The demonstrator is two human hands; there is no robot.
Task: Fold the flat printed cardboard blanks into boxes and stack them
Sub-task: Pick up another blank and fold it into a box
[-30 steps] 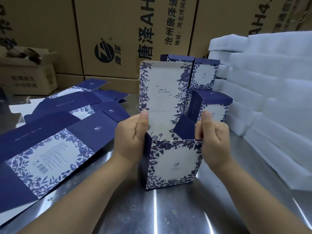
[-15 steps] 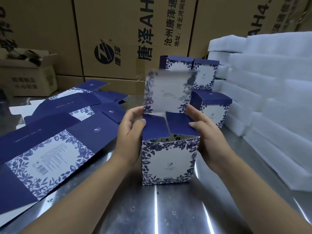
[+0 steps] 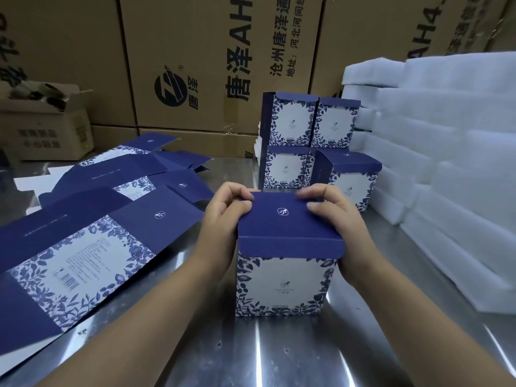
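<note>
A blue-and-white floral box (image 3: 282, 286) stands upright on the steel table (image 3: 251, 356) right in front of me. Its dark blue lid is folded down over the top, and the tuck flap hangs over the front face. My left hand (image 3: 223, 222) grips the box's left top edge. My right hand (image 3: 337, 227) grips the right top edge, fingers on the lid. Behind it stand folded boxes (image 3: 310, 141), stacked two high, with one more (image 3: 349, 180) beside them. Flat printed blanks (image 3: 83, 247) lie spread at the left.
Stacks of white foam sheets (image 3: 446, 163) fill the right side. Large brown shipping cartons (image 3: 217, 60) form a wall at the back. A small open carton (image 3: 44, 121) sits at the far left.
The tall lid panel that stood upright has been folded down over the two side flaps. Both hands moved from the flaps onto the closed lid.
</note>
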